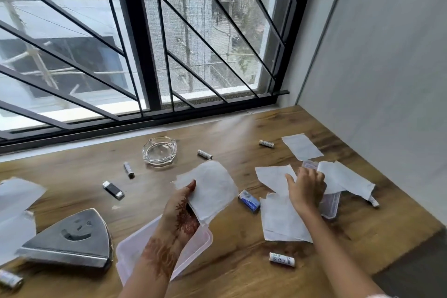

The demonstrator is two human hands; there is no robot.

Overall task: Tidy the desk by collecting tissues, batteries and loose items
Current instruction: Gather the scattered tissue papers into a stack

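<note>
My left hand (182, 213) holds a white tissue (210, 189) above a clear plastic lid (135, 249) lying on the wooden desk (242, 273). My right hand (306, 189) grips another tissue (343, 179) over a clear plastic container (330, 205). More tissues lie flat near the right hand (273, 176), below it (283, 222) and at the back right (302, 146). Several batteries are scattered about: one by the front edge (281, 259), two at the back (204, 153) (266, 143), one left of the ashtray (129, 169).
A glass ashtray (159, 151) sits near the window. A black lighter (113, 190), a small blue box (249, 201), a grey wedge-shaped object (72, 239) and paper at the far left (14, 210) also lie on the desk. A wall bounds the right side.
</note>
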